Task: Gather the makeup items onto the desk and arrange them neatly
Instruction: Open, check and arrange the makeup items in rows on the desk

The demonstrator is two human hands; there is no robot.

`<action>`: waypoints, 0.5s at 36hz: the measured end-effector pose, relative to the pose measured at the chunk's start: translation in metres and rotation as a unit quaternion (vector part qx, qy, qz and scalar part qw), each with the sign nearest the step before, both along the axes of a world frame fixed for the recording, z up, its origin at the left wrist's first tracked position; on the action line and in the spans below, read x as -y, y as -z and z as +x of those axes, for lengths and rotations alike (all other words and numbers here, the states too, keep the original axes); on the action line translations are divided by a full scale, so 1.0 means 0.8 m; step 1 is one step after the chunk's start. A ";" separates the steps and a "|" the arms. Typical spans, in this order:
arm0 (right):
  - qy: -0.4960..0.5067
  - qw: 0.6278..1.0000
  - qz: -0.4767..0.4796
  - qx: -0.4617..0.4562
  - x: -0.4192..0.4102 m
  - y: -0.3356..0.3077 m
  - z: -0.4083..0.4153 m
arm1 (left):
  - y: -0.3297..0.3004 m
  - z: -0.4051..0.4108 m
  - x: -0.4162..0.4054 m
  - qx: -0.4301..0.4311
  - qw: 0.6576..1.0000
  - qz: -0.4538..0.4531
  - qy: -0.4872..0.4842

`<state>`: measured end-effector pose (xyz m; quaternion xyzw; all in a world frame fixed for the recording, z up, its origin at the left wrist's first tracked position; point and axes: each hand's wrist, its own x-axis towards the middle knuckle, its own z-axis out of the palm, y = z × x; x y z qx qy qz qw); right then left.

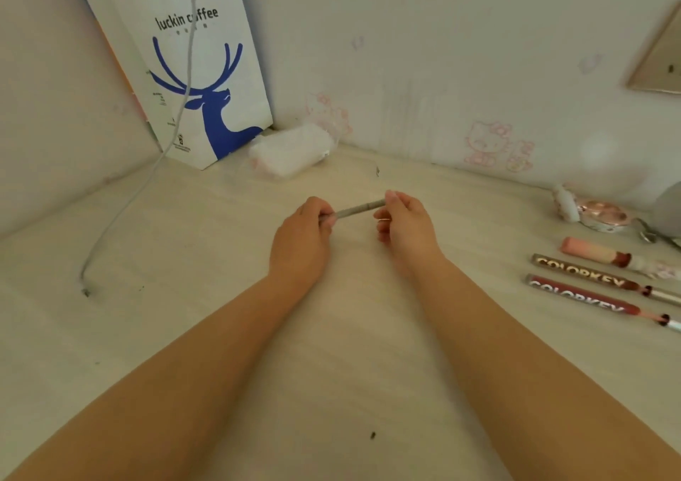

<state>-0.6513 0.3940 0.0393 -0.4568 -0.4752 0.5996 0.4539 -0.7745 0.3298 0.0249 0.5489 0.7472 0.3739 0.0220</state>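
**Op:** From my feed, the biggest thing is the pale desk (pixel 221 333), running under both forearms. Far beyond the left hand, in the corner, stands a white paper bag (pixel 199 75) with a blue deer and "luckin coffee" on it. A grey cable (pixel 173 123) hangs in front of it and trails down onto the desk, well to the left of the left hand.

**Desk:** And closer in?

**Op:** Beyond the two hands, against the wall, lies a white plastic-wrapped pack (pixel 289 152). Well off to the right of the right hand I see a row of makeup: two long tubes marked COLORKEY, the nearer one (pixel 586 302) and the farther one (pixel 589 276), side by side. Just past them is a shorter pink tube (pixel 595 252). Farther still is a round pink compact (pixel 599 217), with something white beside it that I can't identify.

**Desk:** The hands themselves?

**Op:** They share a thin grey pencil (pixel 359 209), held just above the desk between them. The left hand (pixel 302 237) has its fingers curled round the pencil's left end. The right hand (pixel 405 222) pinches the right end with thumb and fingertip, other fingers loosely curled.
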 end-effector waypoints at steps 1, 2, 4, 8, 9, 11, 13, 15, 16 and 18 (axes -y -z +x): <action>0.007 1.000 -0.011 -0.025 0.005 0.000 0.015 | -0.001 0.011 0.005 0.004 1.000 0.004 0.018; 0.017 0.999 -0.016 -0.042 0.011 0.000 0.030 | -0.001 0.023 0.010 0.006 0.999 0.005 0.036; 0.045 0.997 -0.020 -0.056 0.022 -0.002 0.063 | -0.001 0.046 0.017 0.013 0.997 0.002 0.074; 0.090 0.995 0.003 -0.031 0.044 -0.008 0.133 | -0.004 0.103 0.026 0.027 0.989 0.016 0.145; 0.095 0.995 0.005 -0.024 0.050 -0.009 0.153 | -0.006 0.120 0.028 0.026 0.986 0.020 0.160; 0.096 0.995 0.000 -0.018 0.060 -0.009 0.194 | -0.012 0.153 0.034 0.026 0.981 0.029 0.192; 0.096 0.995 -0.002 -0.009 0.072 -0.008 0.237 | -0.017 0.186 0.038 0.023 0.974 0.038 0.224; 0.094 0.995 -0.006 0.010 0.084 -0.007 0.281 | -0.020 0.219 0.041 0.020 0.967 0.052 0.249; 0.094 0.995 -0.011 0.011 0.090 -0.007 0.302 | -0.021 0.236 0.042 0.018 0.963 0.061 0.262; 0.094 0.995 -0.025 -0.019 0.102 -0.010 0.346 | -0.022 0.271 0.043 0.000 0.955 0.070 0.289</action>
